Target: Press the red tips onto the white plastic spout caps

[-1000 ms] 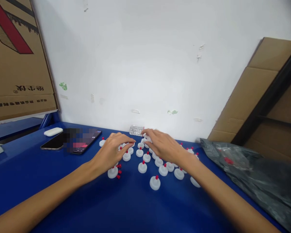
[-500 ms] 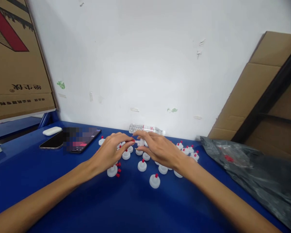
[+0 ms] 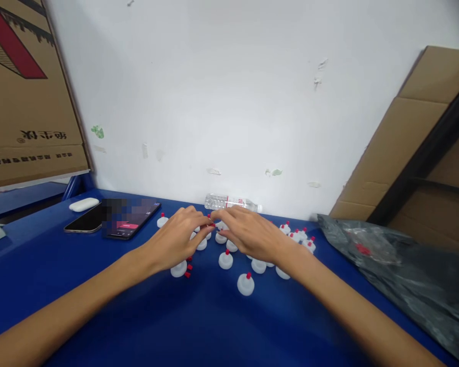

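A white wall (image 3: 229, 102) stood beyond a blue tabletop (image 3: 199, 326). Taking the meeting fingertips as the dial's centre, a cardboard box (image 3: 26, 112) rose at ten o'clock, folded cardboard (image 3: 390, 148) leaned between two and three, and a dark plastic bag (image 3: 416, 290) lay between three and four. The two hands met over the white caps, fingertips close together: the left hand (image 3: 181, 232) had thumb and forefinger nearly closed with red showing between them, while the right hand (image 3: 250, 232) curved its fingers, slightly parted from the thumb. Whether either gripped a piece could not be told. Two phones (image 3: 132, 219) lay at nine o'clock, and a clear bottle (image 3: 233, 203) on its side at one. White caps (image 3: 246, 284) with red tips spread from beneath the hands to three and five o'clock; small red pieces (image 3: 187, 274) lay at seven, beside another cap.
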